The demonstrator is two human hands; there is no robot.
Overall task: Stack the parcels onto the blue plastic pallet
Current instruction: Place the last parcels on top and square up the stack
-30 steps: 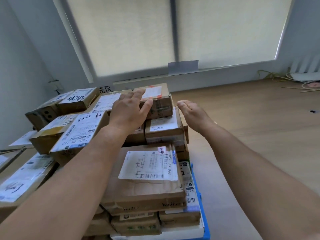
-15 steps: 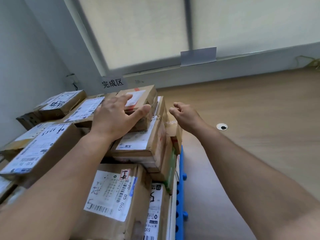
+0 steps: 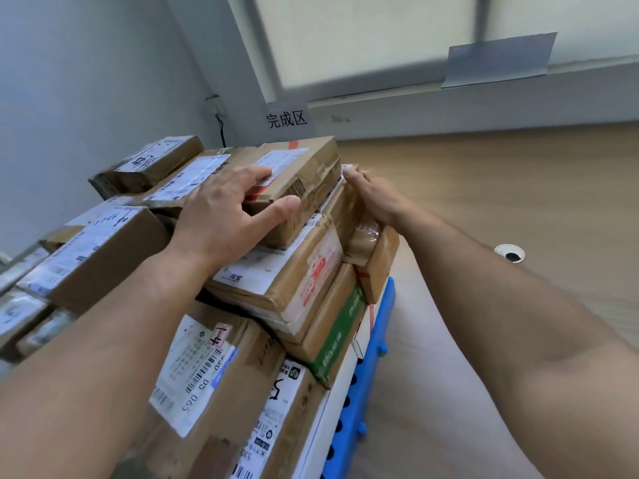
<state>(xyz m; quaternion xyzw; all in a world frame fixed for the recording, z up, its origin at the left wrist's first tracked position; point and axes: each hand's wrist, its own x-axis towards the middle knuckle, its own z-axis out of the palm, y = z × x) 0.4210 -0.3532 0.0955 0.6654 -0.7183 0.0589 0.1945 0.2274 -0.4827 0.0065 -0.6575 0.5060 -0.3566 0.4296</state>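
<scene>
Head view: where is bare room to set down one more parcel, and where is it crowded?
Free: the wooden floor right of the blue pallet, up to the round floor socket, and toward the window wall. Crowded: the pallet top, parcels edge to edge, with the left hand and right hand at the top parcel.

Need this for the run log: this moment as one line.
left hand: flat on top parcel | right hand: at side of stack | pallet: loaded

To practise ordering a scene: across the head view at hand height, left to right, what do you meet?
Large-labelled parcel → left hand → top parcel → right hand → round white floor fitting.
</scene>
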